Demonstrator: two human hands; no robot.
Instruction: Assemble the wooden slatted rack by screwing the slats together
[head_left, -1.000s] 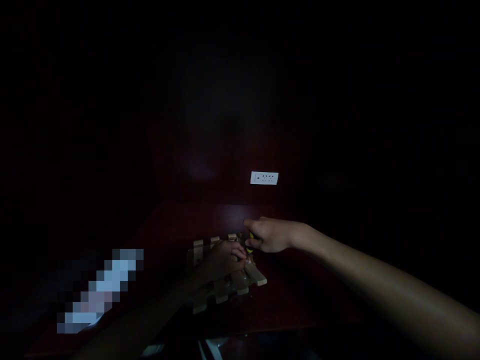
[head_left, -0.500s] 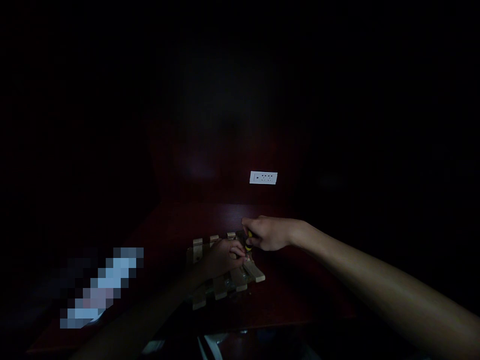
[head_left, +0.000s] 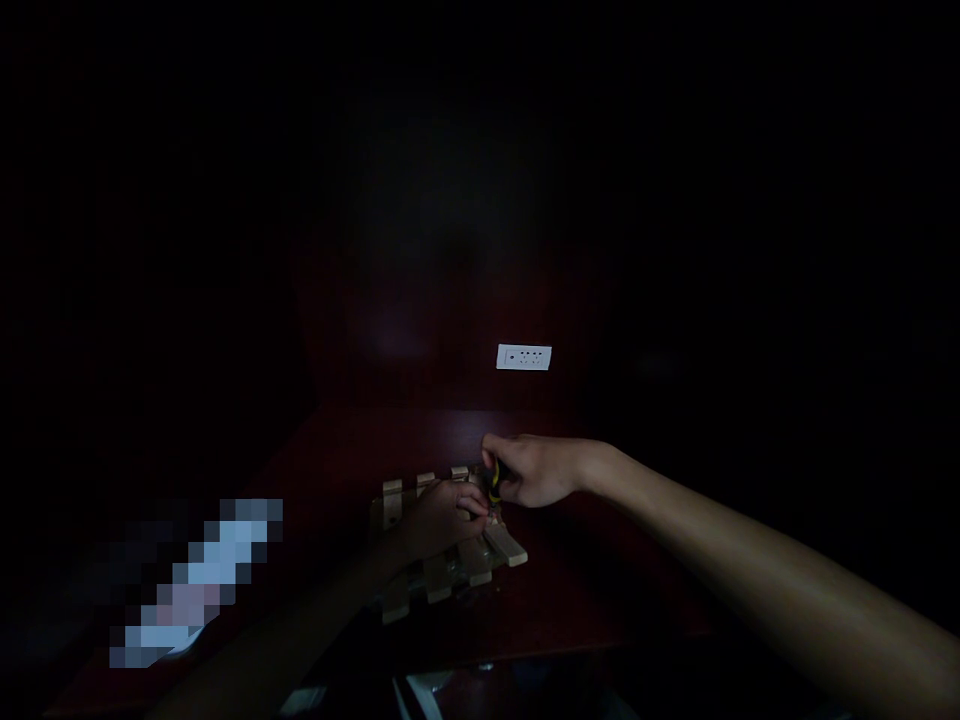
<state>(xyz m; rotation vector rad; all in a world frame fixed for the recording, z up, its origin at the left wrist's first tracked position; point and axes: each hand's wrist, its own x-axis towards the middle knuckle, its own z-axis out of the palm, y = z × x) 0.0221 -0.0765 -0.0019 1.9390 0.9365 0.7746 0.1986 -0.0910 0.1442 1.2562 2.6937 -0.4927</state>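
Note:
A slatted wooden piece (head_left: 437, 577) lies on the dark red table, with several pale slats side by side. My right hand (head_left: 536, 470) is closed round a yellow and black screwdriver (head_left: 494, 484), its tip pointing down at the right end of the piece. Across the slats rests my left hand (head_left: 442, 515), its fingertips pressed together beside the screwdriver's tip. Whatever those fingertips pinch is too small and dark to make out.
A white socket panel (head_left: 523, 357) is on the dark red wall behind the table (head_left: 420, 430). A blurred-out bluish item (head_left: 217, 560) lies at the left. Pale objects show below the table's front edge.
The yellow and black handle has turned slightly in my right hand. The whole view has shifted a little; my left hand keeps its place on the slats.

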